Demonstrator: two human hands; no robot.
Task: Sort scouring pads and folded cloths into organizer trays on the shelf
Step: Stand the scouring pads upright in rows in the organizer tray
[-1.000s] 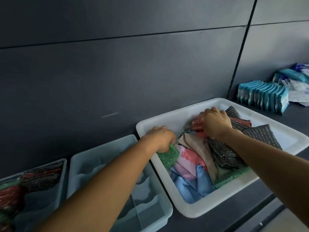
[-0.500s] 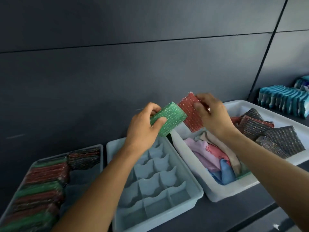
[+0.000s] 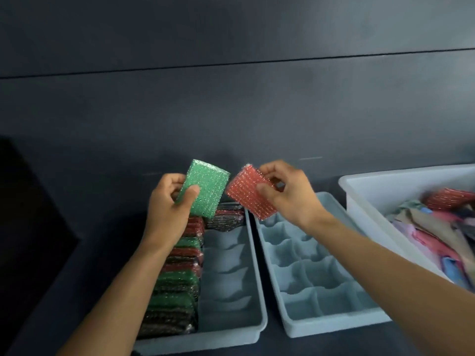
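Two pads are up in the air right now. The sparkly green rectangular scouring pad (image 3: 204,188) is in the left hand (image 3: 167,209), standing nearly upright with its long axis running bottom to top and its top end leaning a bit to the right. The thumb is pressed across the front face and the fingers are curled round the left edge, so it's a proper pinch. Just beside it is the sparkly red rectangular scouring pad (image 3: 250,192), pinched by the right hand (image 3: 288,194) with the thumb on the front and the fingers curled over the top edge. That one sits tilted like a diamond, its long axis looking like it runs from upper left down to lower right, with a corner pointing down. I can't tell if the two pads are actually touching. Both hover over the far ends of two pale blue plastic organizer trays. The left tray (image 3: 257,278) has a row of green, red and dark pads (image 3: 177,278) packed on edge down its left side, plus a few dark ones at the far end. The right tray (image 3: 321,327) sits just beside it, showing its wavy-walled compartments. Further right is a white plastic bin (image 3: 385,186) holding folded cloths (image 3: 431,232) in pink, tan and blue. Everything sits on a dark shelf (image 3: 334,348) against a dark grey panelled wall (image 3: 231,111).
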